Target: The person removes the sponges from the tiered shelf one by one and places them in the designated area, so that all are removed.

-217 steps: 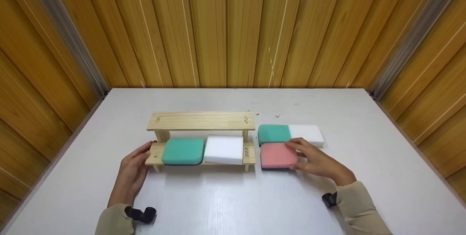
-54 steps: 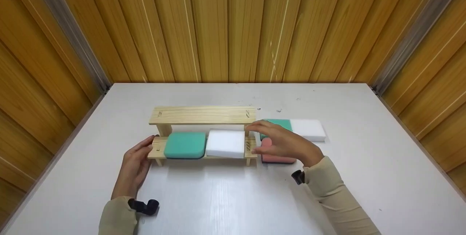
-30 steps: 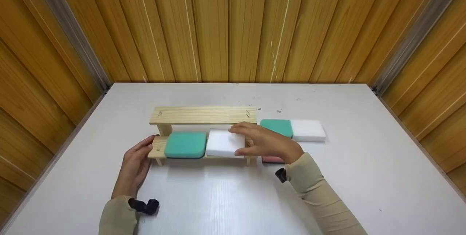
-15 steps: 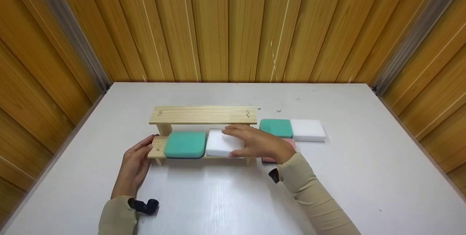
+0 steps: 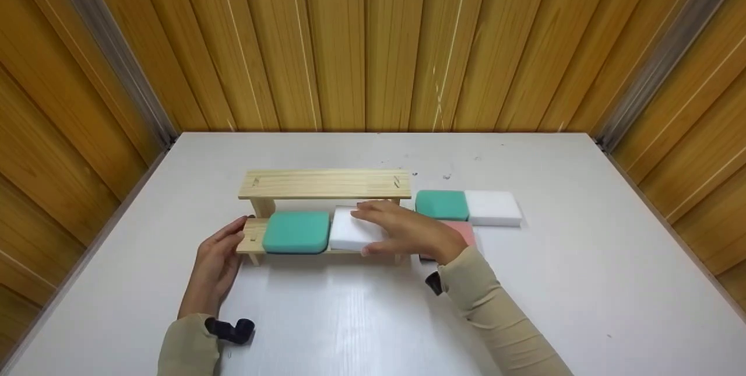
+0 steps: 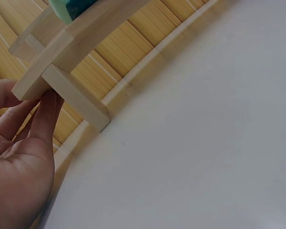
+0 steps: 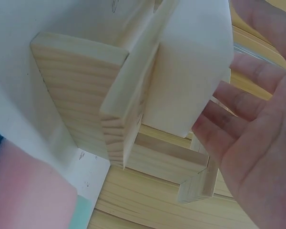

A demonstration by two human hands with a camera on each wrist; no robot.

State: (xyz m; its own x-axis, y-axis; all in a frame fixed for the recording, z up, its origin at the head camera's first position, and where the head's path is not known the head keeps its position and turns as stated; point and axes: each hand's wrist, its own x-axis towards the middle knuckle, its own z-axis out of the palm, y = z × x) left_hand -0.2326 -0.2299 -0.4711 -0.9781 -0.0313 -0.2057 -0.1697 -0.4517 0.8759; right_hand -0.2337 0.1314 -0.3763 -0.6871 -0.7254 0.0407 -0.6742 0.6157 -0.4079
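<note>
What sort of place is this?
Perhaps a small booth used as a workspace: wood-patterned walls rise on three sides of a white table, bearing a wooden stand with sponge-like blocks on and beside it.

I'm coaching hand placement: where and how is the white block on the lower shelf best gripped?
Grip the white block probably by its near and far edges, coming from the right: it is a low slab with its near side exposed, and the green block sits close on its left.

Bare grained wood of the rack (image 5: 326,183), matt foam-like white block (image 5: 347,234), faintly glossy tabletop (image 5: 326,317).
</note>
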